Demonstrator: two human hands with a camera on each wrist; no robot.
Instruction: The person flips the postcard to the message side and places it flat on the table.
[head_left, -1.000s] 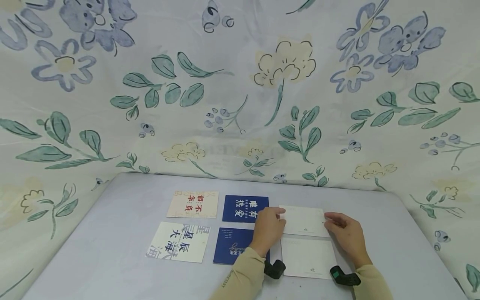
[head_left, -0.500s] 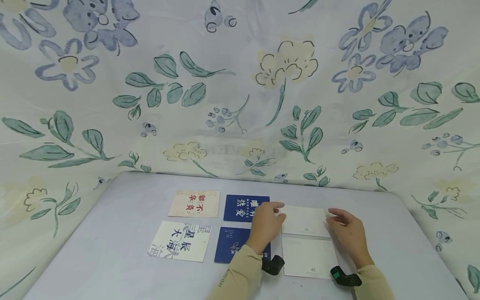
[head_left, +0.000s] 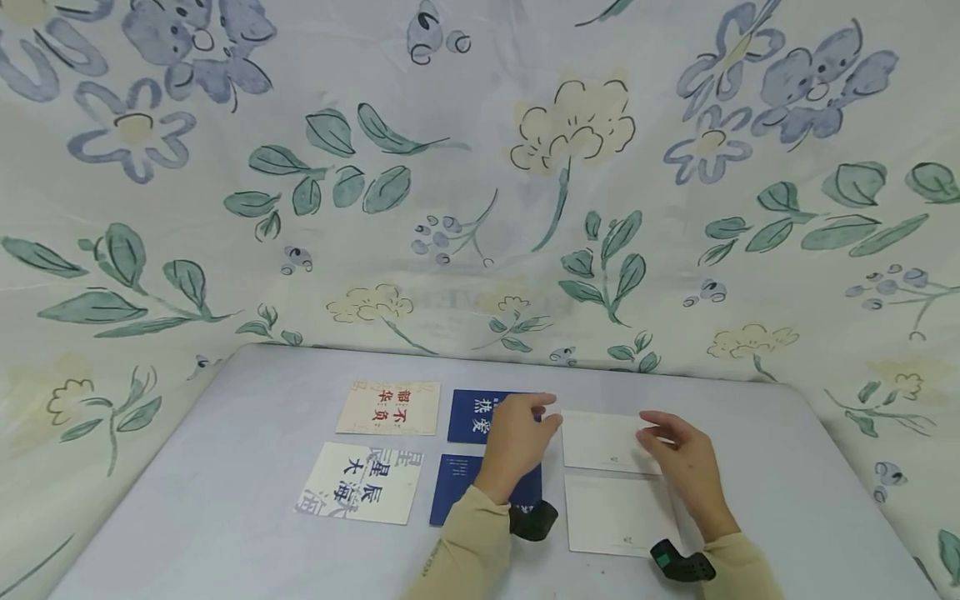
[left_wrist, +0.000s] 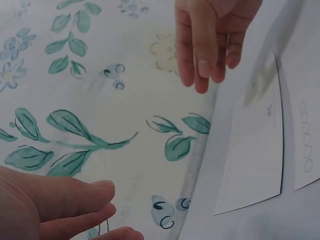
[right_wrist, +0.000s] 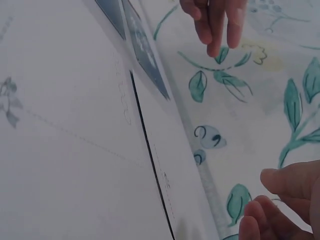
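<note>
Left hand (head_left: 519,442) released, fingers loosely bent, grasping nothing; it's above the two blue cards, fingertips just left of the plain white rectangular paper card with tiny dark print (head_left: 602,442). Right hand (head_left: 681,457) also released, fingers and thumb slightly curved, nothing gripped; from the head view it overlaps that card's right edge. Both wrist views show the fingers raised clear of the cards. So the card lies flat between the hands, below them. A second plain white card with a faint print (head_left: 617,512) sits just nearer the body, between the forearms. Under the left hand and sticking out to its left: a dark blue card with white characters (head_left: 471,414), and nearer the body a dark blue card with small light lettering (head_left: 452,485), partly hidden by wrist and sleeve. Farther left of that hand: a cream card with red characters (head_left: 388,408), and nearer the body a white card with dark blue characters (head_left: 363,483). Black wrist camera on each wrist: left (head_left: 534,521), right (head_left: 681,562). Beige sleeves (head_left: 467,542) behind both hands.
</note>
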